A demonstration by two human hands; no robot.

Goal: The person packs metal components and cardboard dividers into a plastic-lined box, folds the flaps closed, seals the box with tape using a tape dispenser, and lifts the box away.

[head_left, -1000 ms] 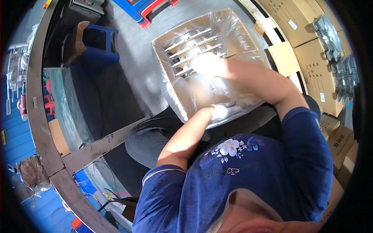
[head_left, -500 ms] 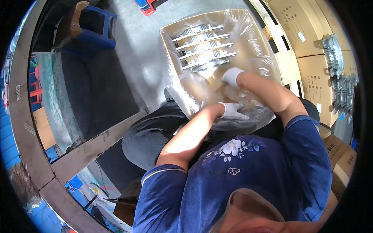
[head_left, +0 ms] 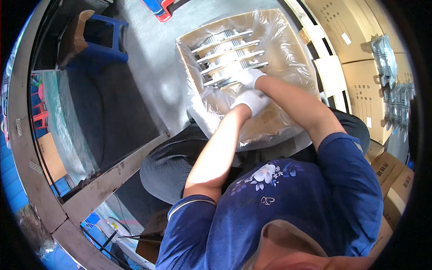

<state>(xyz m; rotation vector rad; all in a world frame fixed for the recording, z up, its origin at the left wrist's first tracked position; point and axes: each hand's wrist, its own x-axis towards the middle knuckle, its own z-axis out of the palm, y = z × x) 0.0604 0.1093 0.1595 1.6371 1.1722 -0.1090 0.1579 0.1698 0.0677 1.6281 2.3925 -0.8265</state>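
A cardboard box (head_left: 184, 44), lined with a clear plastic bag (head_left: 290, 58), stands tilted in front of my knees. Inside, at its far left, lies a row of shiny finned metal parts (head_left: 227, 56) with flat pale strips between them. Both my hands wear white gloves and reach into the box. My right hand (head_left: 250, 78) is at the near end of the metal row, its fingertips lost in glare. Just nearer to me, my left hand (head_left: 252, 101) is bent at the wrist and blurred, its fingers mostly hidden. Whether either hand grips anything does not show.
Cardboard boxes (head_left: 360, 83) are stacked on the right, with more finned metal parts (head_left: 398, 105) beside them. A blue stool (head_left: 105, 51) stands at the far left. A metal frame bar (head_left: 114, 164) runs along my left side. A red and blue stool (head_left: 158, 9) shows at the top.
Both hands have moved away from me, up to the near end of the metal row. My left hand's fingers were spread over the plastic before. The view has shifted slightly.
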